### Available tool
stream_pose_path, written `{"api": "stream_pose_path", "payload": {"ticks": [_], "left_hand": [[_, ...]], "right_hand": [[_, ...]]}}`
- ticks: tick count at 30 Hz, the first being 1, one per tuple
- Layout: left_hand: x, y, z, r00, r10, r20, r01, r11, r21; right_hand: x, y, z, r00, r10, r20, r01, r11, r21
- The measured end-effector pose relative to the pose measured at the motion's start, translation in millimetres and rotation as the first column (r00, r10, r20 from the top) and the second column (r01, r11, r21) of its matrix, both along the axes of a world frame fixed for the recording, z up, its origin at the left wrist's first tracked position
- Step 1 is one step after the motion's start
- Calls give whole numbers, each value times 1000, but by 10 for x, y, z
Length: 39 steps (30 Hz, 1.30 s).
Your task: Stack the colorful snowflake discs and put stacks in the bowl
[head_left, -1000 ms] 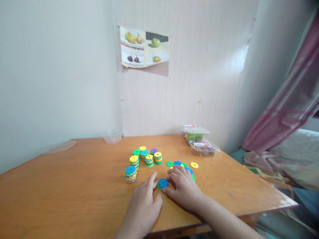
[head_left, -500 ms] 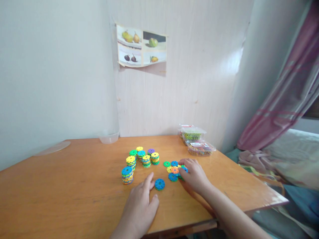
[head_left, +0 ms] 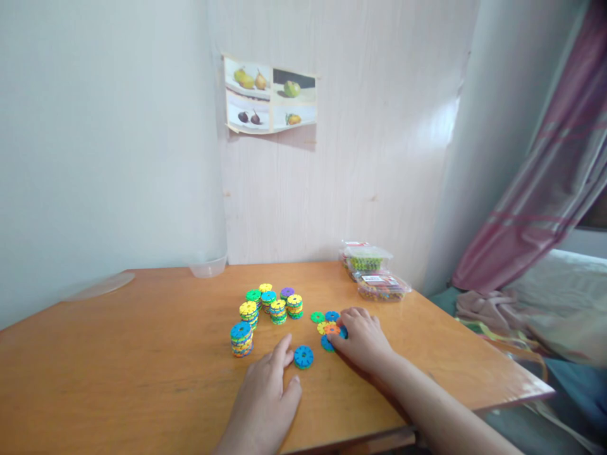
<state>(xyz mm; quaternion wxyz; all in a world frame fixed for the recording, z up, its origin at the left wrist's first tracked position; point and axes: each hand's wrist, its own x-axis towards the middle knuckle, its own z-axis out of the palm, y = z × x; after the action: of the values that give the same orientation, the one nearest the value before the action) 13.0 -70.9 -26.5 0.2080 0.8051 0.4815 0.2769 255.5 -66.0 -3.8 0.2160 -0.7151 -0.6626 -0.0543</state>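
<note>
My left hand (head_left: pixel 265 397) rests near the front of the table, thumb apart from the fingers and nothing held. Just right of its fingertips lies a low stack of notched plastic discs (head_left: pixel 303 356), blue on top. My right hand (head_left: pixel 363 341) reaches over a loose spread of the discs, thumb and fingers apart. Its thumb is beside an orange disc (head_left: pixel 331 329), and it partly covers a blue disc (head_left: pixel 327 343). A green disc (head_left: pixel 317 317) and another blue disc (head_left: pixel 332 316) lie beyond. Some discs under the right hand are hidden.
Several disc stacks stand left of centre, among them a tall blue-topped stack (head_left: pixel 241 341) and a purple-topped stack (head_left: pixel 287 293). Clear plastic boxes (head_left: pixel 384 287) sit at the back right. A clear bowl (head_left: pixel 208 268) and a flat clear lid (head_left: pixel 102 286) lie at the back left.
My right hand has shifted slightly left, its thumb now nearer the orange disc and over blue ones. My left hand stays about where it was. The view has tilted up slightly.
</note>
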Motion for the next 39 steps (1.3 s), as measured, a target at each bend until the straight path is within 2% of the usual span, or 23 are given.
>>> {"api": "stream_pose_path", "payload": {"ticks": [10, 19, 31, 34, 39], "left_hand": [[14, -28, 30, 1000, 3, -1, -3, 1000, -4], [8, -16, 20, 1000, 0, -12, 1, 1000, 23], [12, -50, 51, 1000, -1, -2, 1, 1000, 26], [12, -46, 44, 1000, 1, 3, -1, 1000, 25], [4, -41, 11, 1000, -7, 2, 7, 999, 40]], "right_hand": [[5, 46, -34, 995, -9, -99, 7, 1000, -20], [-6, 64, -56, 997, -49, -66, 47, 998, -40], [86, 197, -129, 990, -67, -122, 60, 996, -59], [45, 162, -139, 985, 0, -171, 5, 999, 33], [-213, 19, -107, 946, 245, -214, -209, 962, 175]]}}
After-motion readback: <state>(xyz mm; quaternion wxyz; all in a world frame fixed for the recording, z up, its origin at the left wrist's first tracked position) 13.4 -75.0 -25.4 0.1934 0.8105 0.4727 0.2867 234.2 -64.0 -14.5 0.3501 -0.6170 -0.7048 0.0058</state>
